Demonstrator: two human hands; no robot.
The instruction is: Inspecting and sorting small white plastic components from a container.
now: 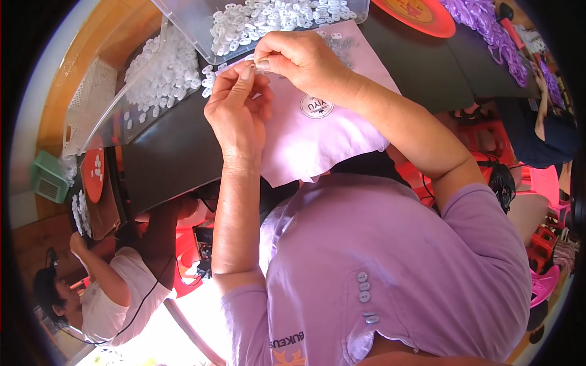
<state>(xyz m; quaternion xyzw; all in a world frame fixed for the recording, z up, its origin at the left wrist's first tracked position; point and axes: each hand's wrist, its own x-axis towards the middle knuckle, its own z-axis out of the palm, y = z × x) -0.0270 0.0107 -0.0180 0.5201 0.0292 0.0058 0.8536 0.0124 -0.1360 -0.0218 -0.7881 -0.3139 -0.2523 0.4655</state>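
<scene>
Over the edge of a pink cloth, my two hands meet fingertip to fingertip. My left hand is closed in a pinch around a small whitish piece, mostly covered by the fingers. From the right, my right hand pinches at the same spot; what its fingertips grip is too small to make out. Just beyond my hands, a clear plastic bin contains many white oval plastic pieces with holes. Small metallic-looking bits lie on the cloth beside my right wrist.
The dark table carries another clear container of white pieces at left, plus a red-orange plate and purple strands at right. A co-worker sits at lower left; another person is at far right. Red stools stand behind.
</scene>
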